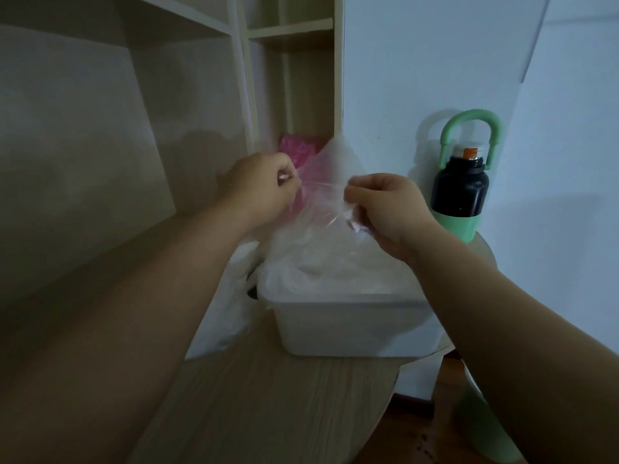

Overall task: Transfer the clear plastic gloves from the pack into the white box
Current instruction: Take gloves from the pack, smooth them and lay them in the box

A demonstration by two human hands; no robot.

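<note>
Directly above the white box [351, 329], left hand [264, 185] and right hand [388, 209] each pinch one edge of clear plastic film [330, 169], stretched crosswise between them; gloves [335, 276] lie heaped in the box straight below.

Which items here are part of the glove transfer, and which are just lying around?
In use: left hand, right hand, clear plastic they pinch, white box, gloves inside.
Lying about: bottle, pink item, white plastic beside box, role unclear.

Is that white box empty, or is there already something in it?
Not empty. Crumpled clear plastic heaps up past the rim of the white box, which has no lid on.
</note>
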